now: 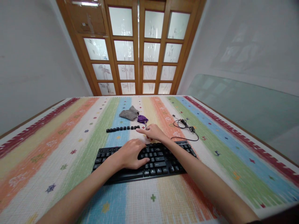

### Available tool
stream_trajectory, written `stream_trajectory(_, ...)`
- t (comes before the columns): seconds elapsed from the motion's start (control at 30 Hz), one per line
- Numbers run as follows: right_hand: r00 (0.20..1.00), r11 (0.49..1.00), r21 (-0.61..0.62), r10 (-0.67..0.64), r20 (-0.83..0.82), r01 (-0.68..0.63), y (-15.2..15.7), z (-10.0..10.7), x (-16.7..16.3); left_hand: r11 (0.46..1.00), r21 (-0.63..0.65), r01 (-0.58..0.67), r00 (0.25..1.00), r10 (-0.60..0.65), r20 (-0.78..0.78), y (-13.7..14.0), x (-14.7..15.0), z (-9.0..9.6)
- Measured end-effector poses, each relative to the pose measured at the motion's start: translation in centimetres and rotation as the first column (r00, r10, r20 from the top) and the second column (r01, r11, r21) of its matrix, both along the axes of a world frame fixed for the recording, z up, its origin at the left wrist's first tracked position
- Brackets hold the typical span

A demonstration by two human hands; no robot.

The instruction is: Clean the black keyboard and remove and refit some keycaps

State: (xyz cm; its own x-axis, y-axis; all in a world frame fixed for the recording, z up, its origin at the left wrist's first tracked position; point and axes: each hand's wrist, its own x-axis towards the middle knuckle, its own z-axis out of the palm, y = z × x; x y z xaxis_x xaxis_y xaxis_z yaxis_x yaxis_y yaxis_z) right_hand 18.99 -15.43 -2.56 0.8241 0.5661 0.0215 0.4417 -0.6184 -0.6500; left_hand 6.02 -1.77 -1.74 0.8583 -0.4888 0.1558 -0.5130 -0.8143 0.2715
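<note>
A black keyboard (159, 164) lies in front of me on the striped cloth. My left hand (132, 154) rests on its keys, thumb stretched out to the right and fingertips near the back edge. Beyond that edge, my right hand (152, 132) is closed around a thin tool with a shiny metal tip (145, 124); its exact kind is too small to make out. Its outstretched finger is at the right end of a row of loose black keycaps (121, 128). Whether the finger touches the last keycap, I cannot tell.
Behind the keycaps lie a grey cloth (129, 114) and a small purple cloth (142, 119). The keyboard's coiled cable (185, 126) lies at the right. A striped tablecloth (70, 174) covers the table, with a wooden glass-paned door (140, 62) beyond its far edge.
</note>
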Motion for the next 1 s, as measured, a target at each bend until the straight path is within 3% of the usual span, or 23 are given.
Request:
stream_trajectory(0.13, 0.999, 0.998, 0.048, 0.035, 0.015, -0.036, -0.3, 0.3, -0.4, 1.000, 0.005, -0.001, 1.000, 0.001, -0.003, -0.1, 0.0, 0.0)
stream_trajectory(0.33, 0.964, 0.944, 0.218, 0.261, -0.041, -0.247, -2.7, 1.5, -1.4, 0.999, 0.036, 0.003, 1.000, -0.003, -0.004, -0.2, 0.0, 0.3)
stream_trajectory(0.5, 0.915, 0.912, 0.237, 0.374, -0.152, -0.333, -5.1, 2.2, -1.8, 0.998, 0.058, -0.001, 1.000, 0.001, -0.008, -0.1, 0.0, 0.3)
stream_trajectory(0.73, 0.947, 0.936, 0.188, 0.314, -0.069, -0.297, -6.8, 1.9, -3.0, 0.998, 0.066, -0.016, 0.999, 0.019, -0.034, -0.3, -0.1, 0.5)
stream_trajectory(1.0, 0.978, 0.971, 0.132, 0.188, 0.089, -0.198, -5.1, 2.1, -3.4, 1.000, 0.029, -0.001, 1.000, 0.001, -0.012, -0.1, 0.0, 0.3)
